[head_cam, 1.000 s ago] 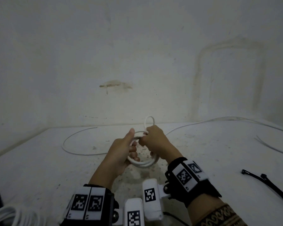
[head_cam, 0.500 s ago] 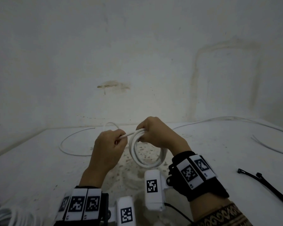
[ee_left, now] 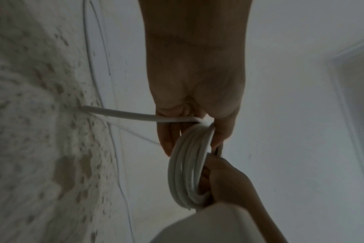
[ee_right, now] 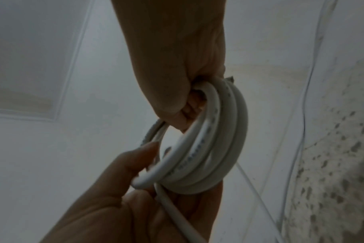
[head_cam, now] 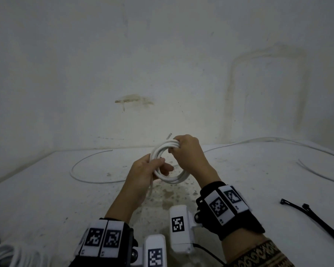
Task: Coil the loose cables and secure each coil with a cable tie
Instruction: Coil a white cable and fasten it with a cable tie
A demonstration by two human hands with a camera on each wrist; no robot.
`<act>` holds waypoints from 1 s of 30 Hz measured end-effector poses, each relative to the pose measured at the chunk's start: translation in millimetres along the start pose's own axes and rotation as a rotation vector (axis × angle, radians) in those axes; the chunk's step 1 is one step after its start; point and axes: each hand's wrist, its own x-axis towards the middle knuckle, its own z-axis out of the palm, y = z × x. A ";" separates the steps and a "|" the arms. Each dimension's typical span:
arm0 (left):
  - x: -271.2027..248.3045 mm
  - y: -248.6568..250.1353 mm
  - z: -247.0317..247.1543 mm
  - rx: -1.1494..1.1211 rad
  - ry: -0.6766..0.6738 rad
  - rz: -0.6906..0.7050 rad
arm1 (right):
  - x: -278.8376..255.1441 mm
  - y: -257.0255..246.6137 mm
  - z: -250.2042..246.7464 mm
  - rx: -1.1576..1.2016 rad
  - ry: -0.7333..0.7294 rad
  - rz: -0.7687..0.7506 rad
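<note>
While both hands grip it | white cable coil [head_cam: 163, 160] | approx 4 loops, untied

Since a second ago we shift our left hand [head_cam: 145, 172] from pinching the loose strand beside the white cable coil [head_cam: 167, 160] to gripping the coil's near-left side. Our right hand [head_cam: 185, 151] turns the coil more upright, and the coil now has more loops.

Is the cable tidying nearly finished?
Not yet. One white coil is wound and held by the left hand and right hand, not tied, its tail hanging. Black cable ties lie unused. Loose cables wait on the table; bottom-left bundle's state unclear.
</note>
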 end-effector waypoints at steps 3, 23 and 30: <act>1.1 -2.1 3.0 -0.257 0.101 -0.036 | -0.6 -2.3 3.2 0.051 -0.044 -0.010; 8.5 8.7 -7.4 -0.754 0.619 -0.052 | -20.6 -12.7 21.3 0.539 -0.588 0.700; 11.6 -1.3 -10.0 -0.566 0.698 -0.080 | -10.6 -10.7 17.9 0.634 -0.233 0.522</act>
